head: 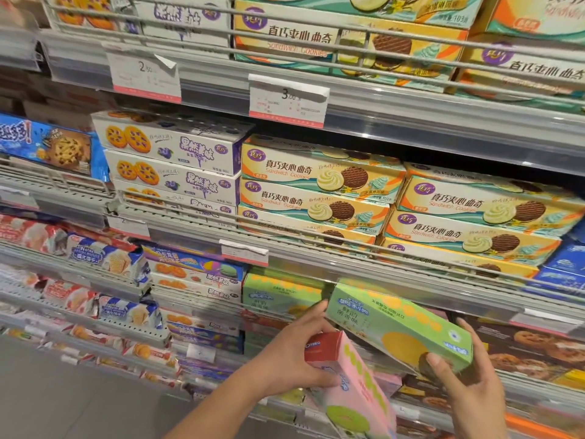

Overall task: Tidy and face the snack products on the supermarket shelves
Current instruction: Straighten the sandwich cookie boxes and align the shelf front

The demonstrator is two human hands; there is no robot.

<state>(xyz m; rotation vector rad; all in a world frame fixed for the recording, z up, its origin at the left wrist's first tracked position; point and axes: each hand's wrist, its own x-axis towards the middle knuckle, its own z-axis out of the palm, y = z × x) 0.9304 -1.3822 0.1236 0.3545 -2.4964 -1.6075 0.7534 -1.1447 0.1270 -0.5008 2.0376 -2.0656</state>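
— Two boxes are in hand, one in each. Which hand has which?

— The left hand (292, 353) grips a pink box (354, 384), fingers curled over its red end, thumb along the face. The right hand (468, 375) holds a green box (395, 324) by its near end, thumb pressed on the front, the other fingers wrapped behind it.

— Where do the boxes sit relative to the fingers?

— The pink box runs down and away from the left fingers, tilted, its red end uppermost. The green box slants up and to the left from the right fingers, its far end just below the shelf rail (380, 274). The two boxes are just beside each other, the green one above; I cannot tell whether they touch.

— And beyond the fingertips?

— Just past the left fingertips another green box (278, 296) stands on the shelf. Above both hands, stacked yellow cookie boxes (316, 191) fill the next shelf, with white cookie boxes (171, 160) to their left. Two price tags (288, 101) hang from the shelf edge higher up. Right of the right fingers lie brown cookie packs (531, 346).
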